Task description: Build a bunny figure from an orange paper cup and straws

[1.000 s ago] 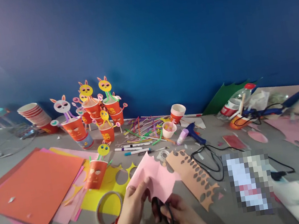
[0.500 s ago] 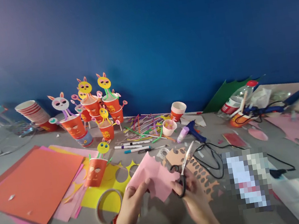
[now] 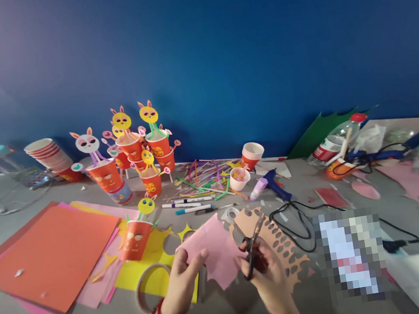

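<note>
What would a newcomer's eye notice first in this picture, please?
Probably the red cups topped with rabbit-eared faces, grouped left of centre before the blue wall. Next, perhaps, the pink paper in the left hand, with scissors in the right hand beside it.

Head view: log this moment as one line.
left hand: holds pink paper | right hand: holds scissors | rest: orange sheet, yellow paper, glue gun

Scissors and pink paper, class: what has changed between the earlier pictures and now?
The scissors in the right hand have moved up and rightward, from below the pink paper to its right side. The left hand still holds the paper; the cups stayed put.
</note>
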The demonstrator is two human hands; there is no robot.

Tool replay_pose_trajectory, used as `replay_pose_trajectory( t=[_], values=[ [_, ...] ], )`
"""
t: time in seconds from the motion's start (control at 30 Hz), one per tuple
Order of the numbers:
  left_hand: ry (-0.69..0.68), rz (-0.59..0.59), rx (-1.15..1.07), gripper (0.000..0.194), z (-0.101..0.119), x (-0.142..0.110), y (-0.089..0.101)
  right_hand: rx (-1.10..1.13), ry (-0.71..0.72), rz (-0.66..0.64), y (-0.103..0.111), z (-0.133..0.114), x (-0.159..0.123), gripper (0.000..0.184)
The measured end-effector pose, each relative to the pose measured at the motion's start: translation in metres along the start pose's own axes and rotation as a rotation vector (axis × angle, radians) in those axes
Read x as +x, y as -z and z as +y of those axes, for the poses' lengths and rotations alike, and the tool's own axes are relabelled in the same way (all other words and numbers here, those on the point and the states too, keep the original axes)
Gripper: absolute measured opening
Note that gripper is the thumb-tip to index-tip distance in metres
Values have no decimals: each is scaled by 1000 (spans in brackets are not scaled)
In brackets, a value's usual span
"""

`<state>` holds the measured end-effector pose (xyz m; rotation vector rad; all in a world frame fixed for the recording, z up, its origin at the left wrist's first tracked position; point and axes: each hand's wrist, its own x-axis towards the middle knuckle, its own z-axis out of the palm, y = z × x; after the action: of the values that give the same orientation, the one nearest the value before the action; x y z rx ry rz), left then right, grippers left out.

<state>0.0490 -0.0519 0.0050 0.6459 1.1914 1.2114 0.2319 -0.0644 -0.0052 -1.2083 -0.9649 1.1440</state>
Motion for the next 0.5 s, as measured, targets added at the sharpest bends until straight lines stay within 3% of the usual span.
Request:
replay_pose_trajectory(
  t=[0.13,0.2,0.5],
  values=[
    [39,-268,110,40,0,-5,-5,-31,52,42,-2,-2,-1,29],
    [42,-344,208,47,2,-7,-9,-55,39,39,-3,-4,-2,29],
    [37,-386,244,56,0,-5,-12,-17,-33,6,-4,-11,1,29]
  ],
)
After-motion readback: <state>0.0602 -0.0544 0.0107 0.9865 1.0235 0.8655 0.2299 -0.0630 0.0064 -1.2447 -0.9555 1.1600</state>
